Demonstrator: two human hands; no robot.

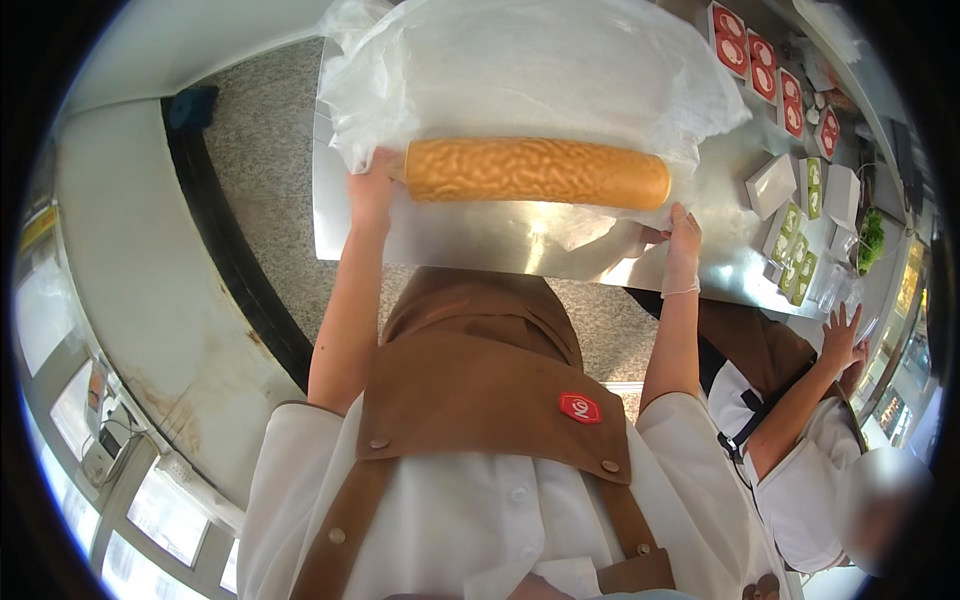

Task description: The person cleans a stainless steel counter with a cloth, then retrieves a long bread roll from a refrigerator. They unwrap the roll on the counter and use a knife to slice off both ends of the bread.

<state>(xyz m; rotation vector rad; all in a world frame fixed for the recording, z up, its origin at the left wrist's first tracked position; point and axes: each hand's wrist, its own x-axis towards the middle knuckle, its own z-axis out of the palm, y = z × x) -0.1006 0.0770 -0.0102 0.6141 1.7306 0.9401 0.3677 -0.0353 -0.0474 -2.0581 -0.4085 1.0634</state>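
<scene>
A long golden-brown cake roll (536, 172) with a wrinkled tiger-skin surface lies crosswise before me. Beneath and beyond it spreads translucent white baking paper (555, 75), crumpled at both sides. My left hand (371, 184) grips the paper beside the roll's left end; a short pale stick-like end shows there, partly hidden by the fingers. In a thin clear glove, my right hand (683, 234) pinches the paper's near edge just below the roll's right end. All this rests on a shiny metal worktable (480, 244).
Red-topped packaged cakes (729, 45) stand at the far right. Nearer are green-topped cakes (796, 251), white boxes (770, 186) and clear plastic containers (832, 289). A co-worker (802, 450) stands at my right, hands at the counter. A pale wall or panel (180, 300) borders the floor at left.
</scene>
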